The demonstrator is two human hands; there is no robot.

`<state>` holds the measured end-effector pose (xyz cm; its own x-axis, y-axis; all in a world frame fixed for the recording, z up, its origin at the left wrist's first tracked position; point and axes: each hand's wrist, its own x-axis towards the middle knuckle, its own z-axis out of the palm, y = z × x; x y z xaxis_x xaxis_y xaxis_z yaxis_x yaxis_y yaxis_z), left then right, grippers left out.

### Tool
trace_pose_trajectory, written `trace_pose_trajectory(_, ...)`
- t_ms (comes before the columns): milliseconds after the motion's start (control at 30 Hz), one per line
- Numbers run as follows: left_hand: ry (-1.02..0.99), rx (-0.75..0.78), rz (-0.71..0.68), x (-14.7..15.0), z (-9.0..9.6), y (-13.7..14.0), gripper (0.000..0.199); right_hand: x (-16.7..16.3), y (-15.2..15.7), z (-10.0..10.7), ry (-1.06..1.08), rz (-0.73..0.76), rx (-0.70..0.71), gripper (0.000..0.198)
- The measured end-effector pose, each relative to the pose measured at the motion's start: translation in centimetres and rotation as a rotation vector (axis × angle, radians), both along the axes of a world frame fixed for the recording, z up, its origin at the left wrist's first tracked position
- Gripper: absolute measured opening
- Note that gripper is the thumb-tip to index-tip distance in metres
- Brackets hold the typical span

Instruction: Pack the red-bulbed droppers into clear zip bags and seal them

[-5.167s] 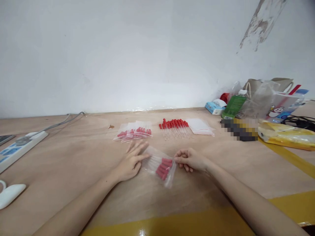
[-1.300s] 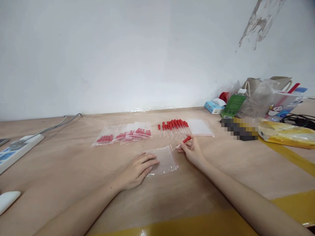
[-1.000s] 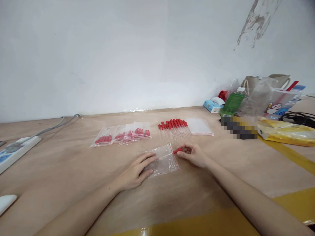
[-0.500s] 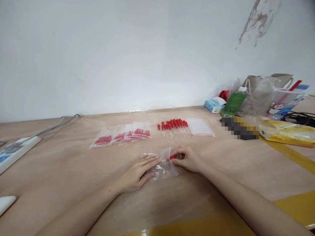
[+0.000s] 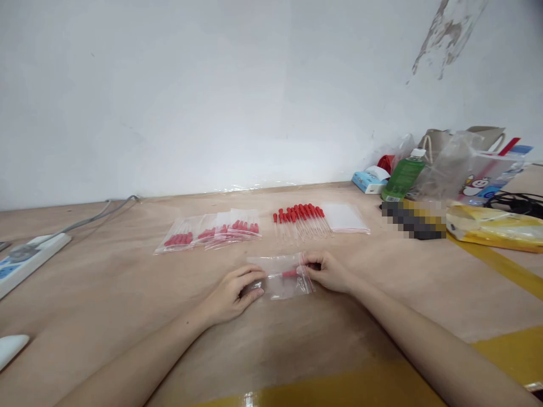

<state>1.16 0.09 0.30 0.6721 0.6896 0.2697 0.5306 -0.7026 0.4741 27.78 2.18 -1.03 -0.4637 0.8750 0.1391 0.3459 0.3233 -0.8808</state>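
Note:
A clear zip bag [image 5: 285,290] lies flat on the table between my hands, its red-lined mouth facing right. Inside it is a dropper [image 5: 289,273] with a red bulb, its thin clear tube pointing left. My right hand [image 5: 328,272] is closed at the bag's mouth, thumb and finger pinching the bulb end, fingertips partly inside the plastic. My left hand [image 5: 235,291] rests at the bag's left end, fingers and thumb apart, touching the plastic. Beyond, several loose droppers [image 5: 301,217] lie in a row, bulbs toward the wall.
Several filled zip bags [image 5: 178,237] overlap at the back left. A stack of flat bags [image 5: 345,219] lies right of the loose droppers. Farther right are a tissue pack [image 5: 368,182], a green bottle [image 5: 403,178] and a yellow package [image 5: 494,226]. A power strip [image 5: 36,257] sits at left.
The dropper has slid left, its red bulb now inside the bag. My left hand has drawn back left toward the bag's end, and the bag lies flatter.

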Motion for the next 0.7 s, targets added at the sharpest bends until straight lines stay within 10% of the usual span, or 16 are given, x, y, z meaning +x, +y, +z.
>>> trace_pose_trajectory(167,0.001,0.031,0.014,0.1,-0.1,0.1,0.030,0.8,0.5,0.2,0.075,-0.148,-0.096,0.050)
trace_pose_trajectory(433,0.047,0.018,0.007,-0.5,0.1,0.2,0.031,-1.0,6.6,1.6,-0.264,-0.623,0.232,0.011)
trace_pose_trajectory(700,0.128,0.021,-0.015,-0.9,-0.1,0.3,0.038,-4.6,10.2,2.9,-0.449,-0.739,0.005,0.043)
